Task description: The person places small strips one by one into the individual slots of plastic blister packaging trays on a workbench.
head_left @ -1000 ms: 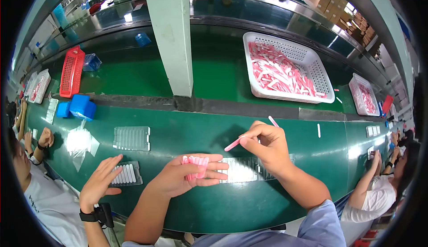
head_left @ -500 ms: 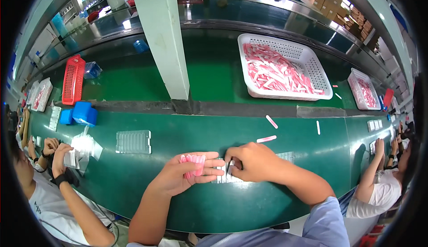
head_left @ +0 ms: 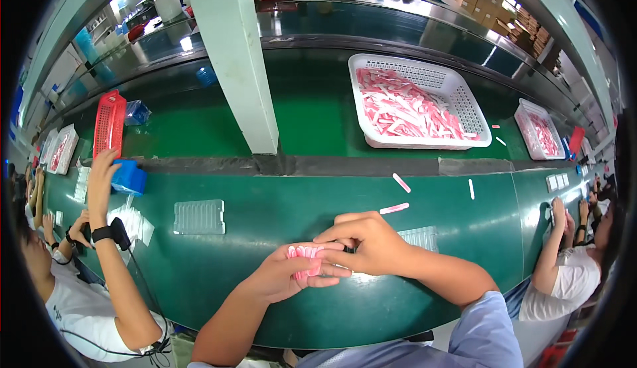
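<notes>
My left hand (head_left: 277, 276), palm up, is closed around a small bunch of flat pink-and-white strips (head_left: 305, 254) with rounded ends. Over its fingertips reaches my right hand (head_left: 373, 243), its thumb and fingers pinched together beside the strips. What the right fingers hold, if anything, is hidden. Just right of my right wrist lies a clear ribbed plastic tray (head_left: 421, 238). Another clear tray (head_left: 199, 217) rests to the left of my hands. Beyond my right hand are a loose pink strip (head_left: 395, 208), a second strip (head_left: 401, 183) and a pale strip (head_left: 472, 189).
A white basket (head_left: 483, 112) full of strips stands beyond the dark ledge. A green-white post (head_left: 239, 69) rises at the ledge. At left are a red basket (head_left: 109, 126), a blue box (head_left: 129, 178) and a co-worker's raised hand (head_left: 101, 175). Another person (head_left: 564, 268) sits at right.
My right hand has pulled back from the clear tray toward the strips in my left hand, which has shifted right. The co-worker at left has raised a hand toward the blue box.
</notes>
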Available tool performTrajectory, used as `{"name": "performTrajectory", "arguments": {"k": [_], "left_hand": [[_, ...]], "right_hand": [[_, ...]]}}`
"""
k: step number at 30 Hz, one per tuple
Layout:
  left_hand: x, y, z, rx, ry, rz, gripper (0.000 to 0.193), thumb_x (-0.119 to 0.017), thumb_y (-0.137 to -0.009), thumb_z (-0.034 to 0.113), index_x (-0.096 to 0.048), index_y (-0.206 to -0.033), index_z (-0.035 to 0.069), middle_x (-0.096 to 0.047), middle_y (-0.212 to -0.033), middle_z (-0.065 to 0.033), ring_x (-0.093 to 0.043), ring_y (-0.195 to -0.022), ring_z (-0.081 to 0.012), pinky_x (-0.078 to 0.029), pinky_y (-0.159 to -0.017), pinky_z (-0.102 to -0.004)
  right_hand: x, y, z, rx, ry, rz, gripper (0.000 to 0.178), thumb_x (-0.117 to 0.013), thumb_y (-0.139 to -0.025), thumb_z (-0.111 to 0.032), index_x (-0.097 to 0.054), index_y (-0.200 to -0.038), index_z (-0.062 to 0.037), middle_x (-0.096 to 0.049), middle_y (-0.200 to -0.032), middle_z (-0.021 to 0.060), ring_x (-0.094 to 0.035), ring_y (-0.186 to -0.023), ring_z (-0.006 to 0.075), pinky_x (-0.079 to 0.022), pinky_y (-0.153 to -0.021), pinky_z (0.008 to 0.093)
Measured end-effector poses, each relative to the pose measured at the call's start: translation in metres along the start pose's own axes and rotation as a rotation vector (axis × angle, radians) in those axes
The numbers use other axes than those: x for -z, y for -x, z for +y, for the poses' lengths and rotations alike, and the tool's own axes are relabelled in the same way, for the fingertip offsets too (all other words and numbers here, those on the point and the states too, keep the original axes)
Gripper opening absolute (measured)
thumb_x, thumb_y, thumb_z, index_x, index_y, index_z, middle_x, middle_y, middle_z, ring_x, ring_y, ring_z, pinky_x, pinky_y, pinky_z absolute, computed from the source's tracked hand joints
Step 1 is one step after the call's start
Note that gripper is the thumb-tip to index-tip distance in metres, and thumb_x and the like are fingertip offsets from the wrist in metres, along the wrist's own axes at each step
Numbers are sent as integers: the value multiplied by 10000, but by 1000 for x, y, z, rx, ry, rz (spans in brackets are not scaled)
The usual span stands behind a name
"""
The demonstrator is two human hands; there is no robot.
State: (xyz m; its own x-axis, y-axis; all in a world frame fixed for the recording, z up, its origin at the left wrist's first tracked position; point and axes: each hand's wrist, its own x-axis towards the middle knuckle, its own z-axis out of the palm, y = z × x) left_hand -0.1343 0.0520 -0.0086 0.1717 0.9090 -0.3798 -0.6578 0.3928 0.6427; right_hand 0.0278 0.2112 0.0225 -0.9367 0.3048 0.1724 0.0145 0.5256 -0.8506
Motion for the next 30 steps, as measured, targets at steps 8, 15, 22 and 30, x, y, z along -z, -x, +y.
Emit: {"name": "performTrajectory", "arguments": {"k": [8,15,22,30], "left_hand": [[12,7,10,-135,122,62,536,-518,-996,50,-435,-1499,-112,-593,-1422,-289,-634,-1277,-418,-558,-1056,-460],[12,4,8,-160,172,45,593,-531,-991,74,-372,-1521,-137,-553,-1459,-305,-602,-1317,-426,-540,-1085,-474],[-2,-6,-16,-24,208,-71,607,-543,-991,58,-359,-1543,-115,-530,-1494,-283,-573,-1349,-431,-466,-1158,-489],[0,-2,-10,-18,158,-24,584,-520,-990,40,-372,-1535,-109,-504,-1513,-293,-559,-1365,-432,-479,-1147,-480]], "right_hand": [[16,33,16,406,680,267,99,-853,-768,-132,-788,-842,-121,-501,-670,-5,-498,-603,183,-350,-566,348],[-9,62,15,163,494,96,290,-826,-830,-273,-774,-1062,-109,-503,-683,-3,-504,-659,195,-357,-717,358],[4,30,-4,73,190,329,258,-840,-822,-177,-783,-1067,-118,-523,-678,-19,-517,-663,168,-348,-730,339],[18,32,6,-36,-21,499,122,-864,-780,-117,-822,-893,-136,-534,-673,-6,-509,-629,169,-396,-698,377]]}}
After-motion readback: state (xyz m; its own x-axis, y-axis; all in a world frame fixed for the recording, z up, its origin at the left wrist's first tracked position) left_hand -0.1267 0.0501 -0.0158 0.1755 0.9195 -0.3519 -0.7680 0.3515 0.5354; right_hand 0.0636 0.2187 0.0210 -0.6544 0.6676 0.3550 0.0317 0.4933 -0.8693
